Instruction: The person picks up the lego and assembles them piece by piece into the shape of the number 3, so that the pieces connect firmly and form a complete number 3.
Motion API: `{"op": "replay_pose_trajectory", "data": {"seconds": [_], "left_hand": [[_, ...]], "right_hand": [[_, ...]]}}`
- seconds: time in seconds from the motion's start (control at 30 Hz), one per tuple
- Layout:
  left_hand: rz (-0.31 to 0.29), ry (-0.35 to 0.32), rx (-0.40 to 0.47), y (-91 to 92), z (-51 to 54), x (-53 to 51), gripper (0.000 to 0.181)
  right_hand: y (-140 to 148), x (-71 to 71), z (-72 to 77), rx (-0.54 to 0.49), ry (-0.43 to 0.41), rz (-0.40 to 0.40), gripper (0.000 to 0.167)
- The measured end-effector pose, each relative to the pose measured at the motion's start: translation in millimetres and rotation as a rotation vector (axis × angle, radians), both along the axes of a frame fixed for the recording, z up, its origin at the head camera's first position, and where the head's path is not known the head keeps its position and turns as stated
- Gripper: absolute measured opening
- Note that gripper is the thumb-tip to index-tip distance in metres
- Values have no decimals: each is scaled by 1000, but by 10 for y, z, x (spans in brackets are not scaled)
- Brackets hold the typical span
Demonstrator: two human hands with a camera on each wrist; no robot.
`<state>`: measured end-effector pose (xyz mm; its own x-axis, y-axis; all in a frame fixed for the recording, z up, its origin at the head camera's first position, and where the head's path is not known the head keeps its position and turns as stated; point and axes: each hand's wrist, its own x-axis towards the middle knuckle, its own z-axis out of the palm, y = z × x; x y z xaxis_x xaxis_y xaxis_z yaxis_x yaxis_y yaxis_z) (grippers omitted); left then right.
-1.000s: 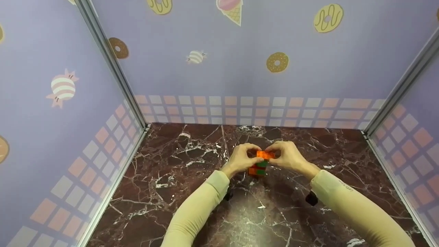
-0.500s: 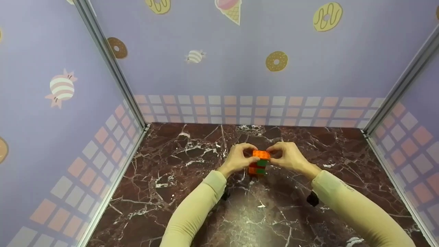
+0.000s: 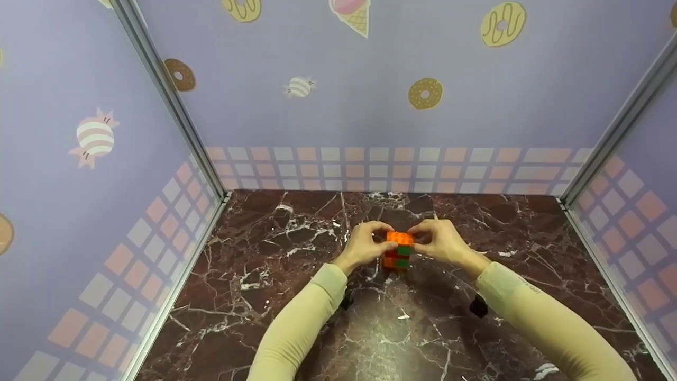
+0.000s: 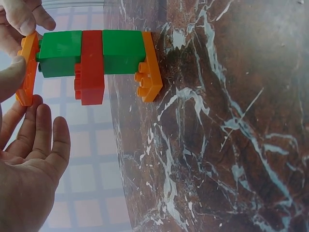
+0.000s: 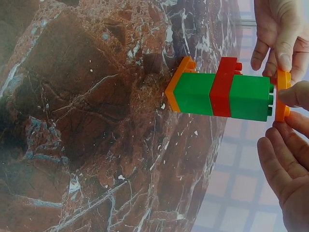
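A toy-brick tower stands upright on the marble tabletop. From the bottom it has an orange plate [image 4: 152, 67], a green brick [image 4: 124, 52], a red brick [image 4: 92, 67] and another green brick [image 4: 60, 53]. At its top, my left hand [image 3: 365, 246] and right hand [image 3: 441, 241] pinch a studded orange plate [image 3: 399, 237] from opposite sides, thumbs nearer me. In the right wrist view, studs of the upper green brick [image 5: 249, 96] show in a narrow gap under this upper plate [image 5: 282, 96].
The dark red marble tabletop [image 3: 275, 307] spreads around the tower. Purple patterned walls [image 3: 338, 116] rise at the back and both sides, with grey metal posts [image 3: 174, 100] at the corners.
Both hands have shifted slightly left with the upper orange plate, which now sits more squarely over the tower. The tower keeps its place.
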<state>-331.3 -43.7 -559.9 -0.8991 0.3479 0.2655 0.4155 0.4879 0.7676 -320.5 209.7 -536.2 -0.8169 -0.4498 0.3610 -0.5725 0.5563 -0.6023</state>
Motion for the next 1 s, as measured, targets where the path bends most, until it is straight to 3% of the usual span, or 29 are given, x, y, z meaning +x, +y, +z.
{"op": "replay_pose_trajectory", "data": {"seconds": [0.7, 1.0], "left_hand": [[0, -10, 17, 2, -78, -19, 30], [16, -74, 69, 22, -70, -5, 31]], "right_hand": [[-12, -24, -74, -34, -64, 1, 27], [-25, -15, -104, 1, 32, -19, 28]]}}
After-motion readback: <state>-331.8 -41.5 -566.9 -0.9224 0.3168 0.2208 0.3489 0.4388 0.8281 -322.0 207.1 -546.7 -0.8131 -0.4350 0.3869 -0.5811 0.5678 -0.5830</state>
